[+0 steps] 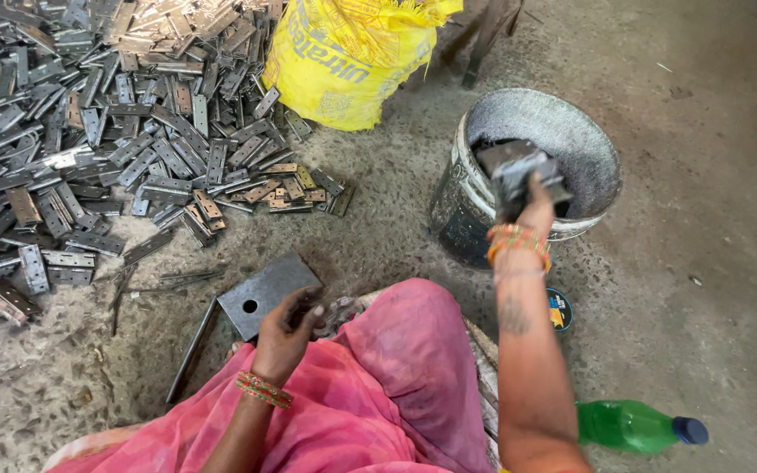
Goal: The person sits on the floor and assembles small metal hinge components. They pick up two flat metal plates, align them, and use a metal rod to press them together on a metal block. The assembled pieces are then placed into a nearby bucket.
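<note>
The right hand (536, 206) holds a stack of dark hinges (517, 171) tight, right over the open bucket (589, 140). The left hand (284, 337) rests low by the pink cloth, fingers curled on the edge of a flat plate (265, 293) with a hole. A big hinge pile (89, 131) lies far past the left hand. A yellow sack (343, 61) stands beside the pile.

Right hand (536, 206) holding hinges (519, 171) over metal bucket (466, 206), left hand (284, 337) at steel plate (265, 293)
</note>
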`<move>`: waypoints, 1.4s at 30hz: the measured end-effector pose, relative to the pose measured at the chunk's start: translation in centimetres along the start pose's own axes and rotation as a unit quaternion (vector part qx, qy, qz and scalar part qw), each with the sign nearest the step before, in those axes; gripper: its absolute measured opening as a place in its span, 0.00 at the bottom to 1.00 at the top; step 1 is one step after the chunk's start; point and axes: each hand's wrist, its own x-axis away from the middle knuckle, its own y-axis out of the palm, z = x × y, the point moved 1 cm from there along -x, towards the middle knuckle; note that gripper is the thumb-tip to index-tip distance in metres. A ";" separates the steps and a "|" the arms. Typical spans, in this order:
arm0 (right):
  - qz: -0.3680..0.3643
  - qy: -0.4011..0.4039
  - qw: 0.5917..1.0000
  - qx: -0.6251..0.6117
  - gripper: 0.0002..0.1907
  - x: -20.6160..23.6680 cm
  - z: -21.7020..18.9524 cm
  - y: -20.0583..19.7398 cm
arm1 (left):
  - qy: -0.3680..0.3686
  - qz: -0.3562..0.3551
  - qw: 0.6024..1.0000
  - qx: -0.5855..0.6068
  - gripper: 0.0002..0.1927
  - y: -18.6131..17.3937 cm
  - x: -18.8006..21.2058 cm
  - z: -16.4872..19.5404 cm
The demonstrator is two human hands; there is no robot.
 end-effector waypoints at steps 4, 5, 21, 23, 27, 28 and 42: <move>-0.005 0.065 0.996 -0.055 0.24 -1.9 -1.1 1.6 | 0.021 0.017 1.000 0.004 0.19 -0.8 0.1 -1.0; -0.017 0.030 0.999 -0.018 0.24 -1.1 -0.6 1.3 | 0.023 0.021 0.999 0.014 0.19 -0.8 0.0 -1.2; -0.247 0.207 0.927 0.191 0.08 5.6 19.9 -0.2 | 0.011 0.135 0.991 -0.008 0.15 -5.1 0.3 -3.5; -0.233 0.237 0.923 0.196 0.08 5.5 21.3 0.2 | -0.010 0.143 0.990 0.005 0.15 -5.6 0.2 -4.2; -0.229 0.272 0.912 0.205 0.09 5.4 24.1 0.9 | 0.004 0.151 0.988 -0.034 0.15 -6.7 0.0 -5.3; -0.231 0.271 0.911 0.209 0.09 5.3 24.8 1.0 | -0.002 0.156 0.987 -0.050 0.15 -6.9 0.0 -5.6; -0.198 0.279 0.895 0.287 0.11 4.2 35.5 0.4 | -0.092 0.121 0.973 -0.173 0.16 -8.3 -8.5 -9.2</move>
